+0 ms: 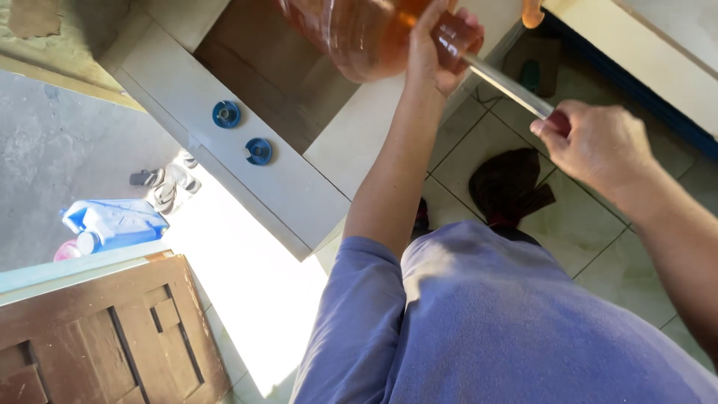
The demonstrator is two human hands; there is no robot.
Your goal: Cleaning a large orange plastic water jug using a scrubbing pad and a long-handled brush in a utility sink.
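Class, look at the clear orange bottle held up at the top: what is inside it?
The orange bottle looks see-through and tinted. A metal rod, gripped by the right hand, enters its neck. The left hand wraps the neck, hiding the rod's end. Any liquid cannot be told.

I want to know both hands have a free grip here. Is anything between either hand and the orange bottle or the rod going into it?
Nothing visible. The left hand is wrapped directly around the neck of the orange bottle, and the right hand grips the outer end of the rod, which runs straight to the bottle's mouth.
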